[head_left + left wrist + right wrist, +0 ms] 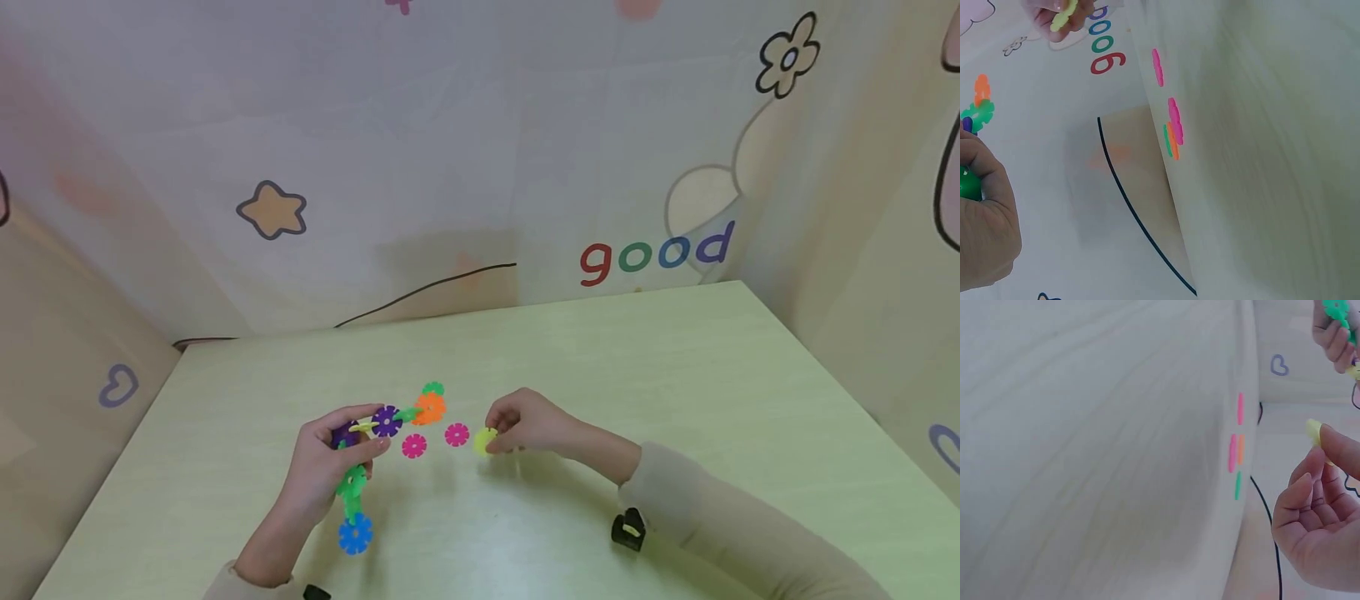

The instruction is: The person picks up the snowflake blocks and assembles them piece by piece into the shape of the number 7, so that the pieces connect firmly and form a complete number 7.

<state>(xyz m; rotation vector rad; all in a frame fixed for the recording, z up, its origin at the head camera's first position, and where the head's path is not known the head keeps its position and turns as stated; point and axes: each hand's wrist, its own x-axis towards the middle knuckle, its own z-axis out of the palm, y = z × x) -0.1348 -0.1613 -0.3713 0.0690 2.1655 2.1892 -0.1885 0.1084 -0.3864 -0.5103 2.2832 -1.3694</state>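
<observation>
My left hand [311,467] grips a bent chain of linked, notched plastic flower discs, lifted off the table. A blue disc [356,534] hangs at its lower end, with green discs [352,482] above it. Beyond the fingers the chain runs through a purple disc [387,421] and a green one to an orange disc [431,408]. Between thumb and fingers, my right hand [536,423] pinches a single yellow disc [483,442], apart from the chain. In the right wrist view this yellow disc [1314,430] is partly hidden by the thumb.
Two pink discs [414,446] [457,434] lie flat on the pale table [600,358] between the hands. Behind them lie a green disc [433,388] and another orange disc [1174,144]. A printed cloth wall [450,167] stands at the table's back edge.
</observation>
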